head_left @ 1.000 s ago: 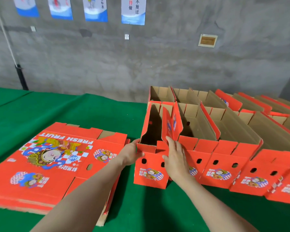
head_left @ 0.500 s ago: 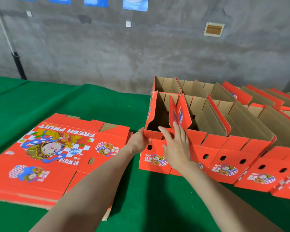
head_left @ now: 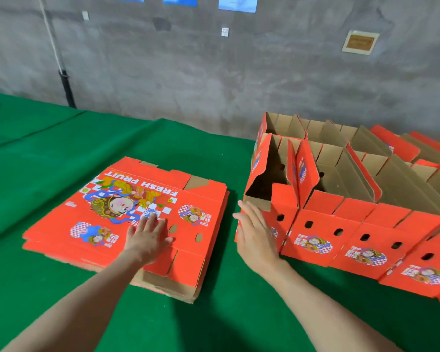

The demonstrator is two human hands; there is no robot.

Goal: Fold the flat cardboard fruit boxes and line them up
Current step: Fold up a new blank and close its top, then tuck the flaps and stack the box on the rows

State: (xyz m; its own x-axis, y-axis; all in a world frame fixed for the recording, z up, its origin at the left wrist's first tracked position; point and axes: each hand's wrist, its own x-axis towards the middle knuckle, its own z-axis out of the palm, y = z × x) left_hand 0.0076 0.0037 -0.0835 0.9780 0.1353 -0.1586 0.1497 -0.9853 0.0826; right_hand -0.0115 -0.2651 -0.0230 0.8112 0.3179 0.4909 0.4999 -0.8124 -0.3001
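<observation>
A grey concrete wall (head_left: 214,77) fills the upper part of the view. Below it a table with a green cloth (head_left: 61,153) takes up the rest. On the right side of the table stands a row of folded boxes (head_left: 374,224), red outside and brown inside, with their tops open. They stand side by side and touch each other, and a second row is behind them near the wall. On the left, well apart from this row, lies a stack of flat boxes (head_left: 87,219) with "FRESH FRUIT" printed on the top sheet. The leftmost folded box (head_left: 285,199) ends the front row. The left hand (head_left: 148,237) rests flat on the stack, fingers straight and spread. The right hand (head_left: 257,237) is open too, fingers straight, at the front left corner of the leftmost folded box; I cannot tell if it touches. A small plaque (head_left: 360,42) hangs on the wall.
</observation>
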